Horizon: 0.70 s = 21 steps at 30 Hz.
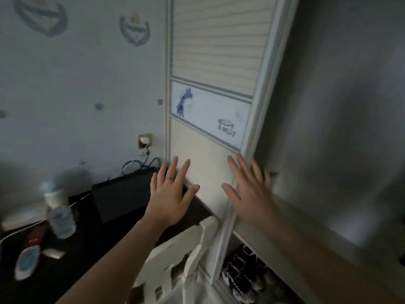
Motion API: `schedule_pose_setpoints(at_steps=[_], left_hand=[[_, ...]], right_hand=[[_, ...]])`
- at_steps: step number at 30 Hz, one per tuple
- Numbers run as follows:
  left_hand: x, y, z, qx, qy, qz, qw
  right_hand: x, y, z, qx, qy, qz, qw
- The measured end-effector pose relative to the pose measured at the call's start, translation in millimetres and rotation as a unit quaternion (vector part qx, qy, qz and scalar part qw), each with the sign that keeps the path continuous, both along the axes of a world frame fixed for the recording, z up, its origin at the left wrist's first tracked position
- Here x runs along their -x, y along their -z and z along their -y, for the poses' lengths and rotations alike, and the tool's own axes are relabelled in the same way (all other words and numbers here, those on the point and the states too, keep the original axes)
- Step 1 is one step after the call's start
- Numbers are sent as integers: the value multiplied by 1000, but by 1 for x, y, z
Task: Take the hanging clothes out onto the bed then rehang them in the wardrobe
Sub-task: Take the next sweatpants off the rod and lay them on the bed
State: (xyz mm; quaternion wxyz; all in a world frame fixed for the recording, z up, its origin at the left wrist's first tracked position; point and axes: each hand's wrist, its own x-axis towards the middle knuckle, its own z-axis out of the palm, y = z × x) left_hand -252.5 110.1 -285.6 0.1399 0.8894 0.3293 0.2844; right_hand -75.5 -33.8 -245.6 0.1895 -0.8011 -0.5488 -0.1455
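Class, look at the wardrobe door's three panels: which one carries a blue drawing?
The narrow middle panel. The top panel above it is slatted, and the bottom panel is plain cream.

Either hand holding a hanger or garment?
No: the left hand and right hand are both open with fingers spread at the wardrobe door, holding nothing.

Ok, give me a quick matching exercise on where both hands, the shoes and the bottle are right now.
Things:
1. left hand
2. right hand
3. shoes
4. plastic bottle

Places:
A. on the dark desk
B. at the right edge of the wardrobe door
C. low down, in the opening right of that door
D. fingers spread, by that door's left edge

Pairs: 1-D, 2-B, 3-C, 4-A.
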Motion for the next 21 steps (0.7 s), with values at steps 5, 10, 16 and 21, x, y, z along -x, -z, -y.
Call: schedule_pose_setpoints(at_steps=[5,10,16,21], left_hand=[[-127,-71,19,-70,123,43,989],[-234,-148,45,-137,228,81,961],[-344,-228,75,-190,323,101,922],[-426,-287,97,-212,387,126,889]], right_hand=[[-77,-78,72,-69,87,29,993],[-136,-157,130,-81,198,108,971],[-180,-240,175,-109,304,212,922],[-208,-301,189,-100,365,246,892]])
